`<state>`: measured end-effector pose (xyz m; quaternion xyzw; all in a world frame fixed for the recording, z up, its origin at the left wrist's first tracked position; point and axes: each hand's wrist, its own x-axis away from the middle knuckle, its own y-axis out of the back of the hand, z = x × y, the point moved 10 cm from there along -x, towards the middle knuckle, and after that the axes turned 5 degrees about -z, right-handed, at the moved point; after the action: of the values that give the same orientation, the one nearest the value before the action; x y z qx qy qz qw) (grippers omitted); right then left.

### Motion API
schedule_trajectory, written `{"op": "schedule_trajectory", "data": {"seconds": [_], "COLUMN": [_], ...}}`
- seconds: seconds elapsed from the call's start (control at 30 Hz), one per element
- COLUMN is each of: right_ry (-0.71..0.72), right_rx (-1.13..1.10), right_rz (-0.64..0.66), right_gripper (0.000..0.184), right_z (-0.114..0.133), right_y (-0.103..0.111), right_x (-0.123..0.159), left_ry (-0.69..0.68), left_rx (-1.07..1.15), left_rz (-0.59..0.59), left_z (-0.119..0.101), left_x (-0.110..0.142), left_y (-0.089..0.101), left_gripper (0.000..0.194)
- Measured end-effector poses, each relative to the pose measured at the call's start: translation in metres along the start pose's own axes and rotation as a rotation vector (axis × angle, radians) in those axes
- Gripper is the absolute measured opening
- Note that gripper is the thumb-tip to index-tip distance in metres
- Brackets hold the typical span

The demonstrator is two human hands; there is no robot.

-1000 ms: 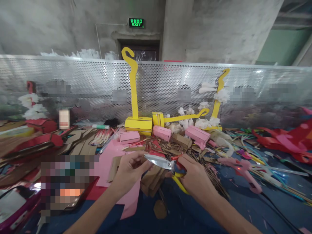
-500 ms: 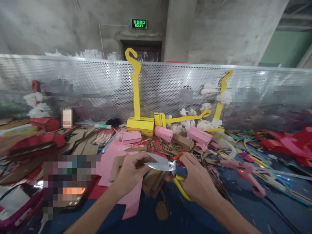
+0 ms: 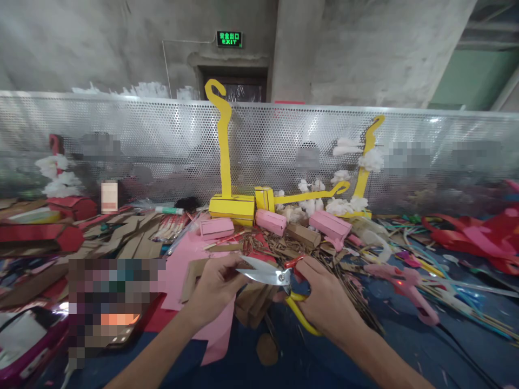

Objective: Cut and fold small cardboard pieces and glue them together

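Observation:
In my right hand (image 3: 320, 294) is a pair of scissors (image 3: 265, 273) with one red and one yellow handle. Their blades point left and stand slightly apart. My left hand (image 3: 217, 286) is closed in a pinch by the blade tips; whatever its fingers hold is hidden. Under the hands lie a folded brown cardboard piece (image 3: 253, 305) and a small brown cardboard hexagon (image 3: 266, 348). Pink sheet material (image 3: 219, 337) is spread beneath my left wrist.
Beyond the hands sit pink boxes (image 3: 217, 228) and a yellow box with an upright hooked strip (image 3: 224, 156). A pink glue gun (image 3: 409, 283) lies right, its cord trailing forward. Cardboard strips (image 3: 138, 237) lie left. A perforated metal panel (image 3: 162, 146) closes off the back.
The scissor blades have come closer together in my right hand. My left hand keeps its pinch. The view has shifted very slightly.

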<state>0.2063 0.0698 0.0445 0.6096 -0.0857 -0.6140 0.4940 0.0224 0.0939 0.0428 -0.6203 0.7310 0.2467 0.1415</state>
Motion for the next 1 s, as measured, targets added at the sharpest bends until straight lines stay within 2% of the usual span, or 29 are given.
{"op": "schedule_trajectory", "data": {"seconds": [0.2, 0.37, 0.53, 0.67, 0.83, 1.0], "right_ry": [0.032, -0.031, 0.046, 0.074, 0.068, 0.072], "right_rx": [-0.038, 0.015, 0.05, 0.033, 0.015, -0.023], "right_rz": [-0.011, 0.032, 0.027, 0.021, -0.005, -0.024], "right_gripper": [0.02, 0.017, 0.03, 0.028, 0.026, 0.024], "right_z": [-0.002, -0.008, 0.007, 0.012, 0.011, 0.009], "right_y": [0.0, -0.003, 0.001, 0.0, 0.002, 0.003], "right_x": [0.0, 0.0, 0.001, 0.001, 0.001, 0.0], "left_ry": [0.022, 0.016, -0.014, -0.019, -0.001, -0.014], "left_rx": [-0.026, -0.039, -0.14, -0.222, -0.181, -0.148], "left_rz": [-0.029, -0.031, 0.03, 0.032, 0.007, 0.003], "left_z": [-0.003, -0.003, -0.01, -0.015, -0.014, -0.017], "left_x": [0.001, 0.002, 0.002, 0.002, 0.001, 0.002], "left_y": [-0.001, 0.001, -0.002, -0.003, -0.002, -0.003], "left_gripper": [0.009, 0.01, 0.018, 0.024, 0.013, 0.012]}}
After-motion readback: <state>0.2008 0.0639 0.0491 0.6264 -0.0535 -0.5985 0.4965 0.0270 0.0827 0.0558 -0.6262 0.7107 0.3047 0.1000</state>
